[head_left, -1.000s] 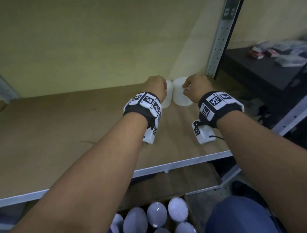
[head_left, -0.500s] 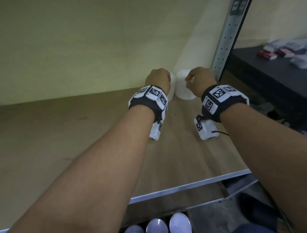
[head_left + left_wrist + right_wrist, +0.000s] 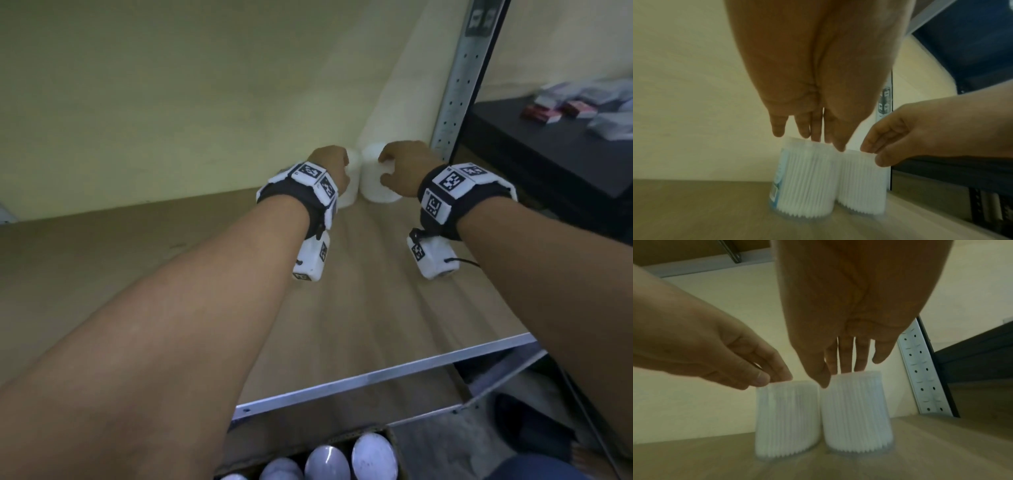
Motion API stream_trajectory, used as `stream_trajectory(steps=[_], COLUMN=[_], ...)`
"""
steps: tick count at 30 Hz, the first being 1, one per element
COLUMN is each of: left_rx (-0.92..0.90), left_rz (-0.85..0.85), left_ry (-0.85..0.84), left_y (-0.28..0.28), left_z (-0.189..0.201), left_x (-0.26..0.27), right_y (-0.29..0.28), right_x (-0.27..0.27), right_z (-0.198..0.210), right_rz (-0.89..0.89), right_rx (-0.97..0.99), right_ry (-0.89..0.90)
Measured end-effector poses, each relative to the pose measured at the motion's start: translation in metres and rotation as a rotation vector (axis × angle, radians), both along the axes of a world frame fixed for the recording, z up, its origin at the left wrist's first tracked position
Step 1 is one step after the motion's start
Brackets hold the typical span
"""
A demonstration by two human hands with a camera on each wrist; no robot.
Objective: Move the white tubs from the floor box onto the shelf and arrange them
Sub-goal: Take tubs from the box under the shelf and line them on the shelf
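Observation:
Two white ribbed tubs stand side by side on the wooden shelf (image 3: pixel 376 308), close to its back right corner. My left hand (image 3: pixel 334 164) holds the left tub (image 3: pixel 352 174) by its top rim, fingers and thumb curled over it (image 3: pixel 813 138). My right hand (image 3: pixel 404 164) pinches the top rim of the right tub (image 3: pixel 371 186) in the same way (image 3: pixel 838 374). Both tubs (image 3: pixel 803 181) (image 3: pixel 855 415) touch each other and rest on the board. Several more white tubs (image 3: pixel 375 455) sit in the floor box (image 3: pixel 376 431) below the shelf edge.
A perforated metal upright (image 3: pixel 455 85) stands just right of the tubs. The yellow wall lies right behind them. A black table (image 3: pixel 548 154) with small packets is beyond the upright. The shelf board stretches bare to the left.
Both hands have carried the tubs farther back along the shelf toward the wall corner. The head view has shifted, so less of the floor box shows.

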State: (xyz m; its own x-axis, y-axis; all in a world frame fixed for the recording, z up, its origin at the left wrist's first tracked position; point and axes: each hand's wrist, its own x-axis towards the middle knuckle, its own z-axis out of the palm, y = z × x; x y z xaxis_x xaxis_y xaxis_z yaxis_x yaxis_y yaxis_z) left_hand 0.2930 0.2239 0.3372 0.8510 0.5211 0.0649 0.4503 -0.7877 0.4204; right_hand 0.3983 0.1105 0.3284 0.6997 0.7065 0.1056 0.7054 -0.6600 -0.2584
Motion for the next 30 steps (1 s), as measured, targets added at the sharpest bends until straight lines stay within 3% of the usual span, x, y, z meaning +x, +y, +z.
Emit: stream_trajectory(steps=[9, 19, 30], left_rx=[0.008, -0.008, 0.046], left_rz=[0.027, 0.056, 0.130], left_ry=[-0.025, -0.043, 0.039], left_y=[-0.015, -0.071, -0.101], left_z=[0.017, 0.035, 0.020], left_x=[-0.064, -0.180, -0.300], right_y=[-0.038, -0.089, -0.118], right_x=[-0.053, -0.156, -0.270], right_z=[0.019, 0.043, 0.024], right_rz=[0.036, 0.101, 0.227], right_rx=[-0.014, 0.035, 0.003], right_ry=[-0.004, 0.031, 0.055])
